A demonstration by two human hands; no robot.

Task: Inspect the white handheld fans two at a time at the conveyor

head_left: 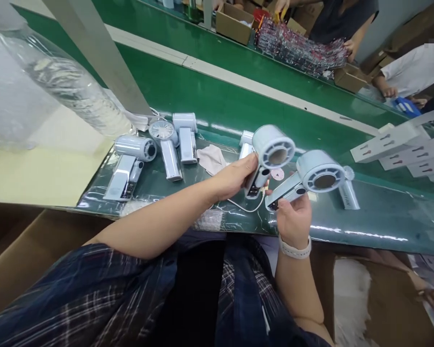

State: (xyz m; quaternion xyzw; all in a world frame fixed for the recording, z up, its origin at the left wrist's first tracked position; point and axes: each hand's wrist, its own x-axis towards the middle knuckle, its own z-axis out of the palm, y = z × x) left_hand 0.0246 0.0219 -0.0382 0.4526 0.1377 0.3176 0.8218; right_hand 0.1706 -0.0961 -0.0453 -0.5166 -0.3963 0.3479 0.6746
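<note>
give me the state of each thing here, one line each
left hand: closed on the left handheld fan
right hand: closed on the right handheld fan
left handheld fan: held up, white cable at its handle
right handheld fan: held up, tilted
three fans: lying on the table
cloth: crumpled, lying flat
white boxes: closed, lined up

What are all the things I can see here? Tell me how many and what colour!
held fans: two, pale blue, one in each hand.
lying fans: about five, pale blue, on the belt.
cloth: one, pinkish, among the fans.
white cable: one, below the held fans.
white boxes: several, stacked at right.
cardboard boxes: some, brown, far side.
conveyor belt: green.
co-workers: two, far side.
left hand: grip on one fan.
right hand: grip on the other.
</note>
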